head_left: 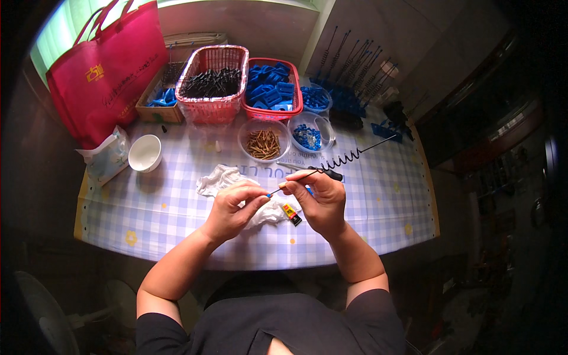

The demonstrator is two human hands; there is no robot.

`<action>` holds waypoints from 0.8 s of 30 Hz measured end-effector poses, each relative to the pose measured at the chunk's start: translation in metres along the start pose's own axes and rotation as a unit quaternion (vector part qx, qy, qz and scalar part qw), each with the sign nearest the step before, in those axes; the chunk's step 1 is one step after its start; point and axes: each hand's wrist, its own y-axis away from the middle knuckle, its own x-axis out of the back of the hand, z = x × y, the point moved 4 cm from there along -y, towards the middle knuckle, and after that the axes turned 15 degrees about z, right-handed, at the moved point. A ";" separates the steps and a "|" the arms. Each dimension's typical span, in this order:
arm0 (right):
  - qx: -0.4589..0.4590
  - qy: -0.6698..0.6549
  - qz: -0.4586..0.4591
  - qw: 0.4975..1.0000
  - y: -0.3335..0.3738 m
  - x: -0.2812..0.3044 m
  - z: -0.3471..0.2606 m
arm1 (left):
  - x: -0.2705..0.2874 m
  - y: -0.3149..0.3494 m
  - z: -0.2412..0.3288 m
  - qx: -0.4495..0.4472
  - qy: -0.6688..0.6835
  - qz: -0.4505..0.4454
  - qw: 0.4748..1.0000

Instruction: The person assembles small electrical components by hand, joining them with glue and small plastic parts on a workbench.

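Over the middle of the table, my right hand (321,201) is closed on a thin black wire with a coiled stretch (343,160); its straight far end points up to the right. At the wire's near end is a small blue cap (269,195), pinched between the thumb and forefinger of my left hand (229,208). Just below the hands lies a small yellow, red and black tube (291,214) on crumpled white tissue (266,216). More tissue (222,177) lies behind my left hand. A black-handled tool (329,173) is partly hidden behind my right hand.
Behind stand a bowl of brass-coloured pins (263,145), a bowl of small blue parts (307,136), a basket of black wires (213,83) and a red tub of blue pieces (270,89). Upright coiled wires (355,71) stand far right. A white bowl (145,154) sits left.
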 end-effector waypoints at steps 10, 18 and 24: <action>-0.002 -0.009 -0.007 1.000 0.002 -0.004 0.002 | -0.001 -0.001 0.000 -0.009 -0.002 0.000 1.000; 0.013 0.025 -0.017 0.999 0.003 -0.004 0.002 | -0.001 -0.001 0.001 -0.012 0.004 0.003 1.000; 0.004 0.003 -0.001 1.000 0.002 -0.001 0.002 | 0.000 0.000 0.001 -0.003 0.000 0.002 1.000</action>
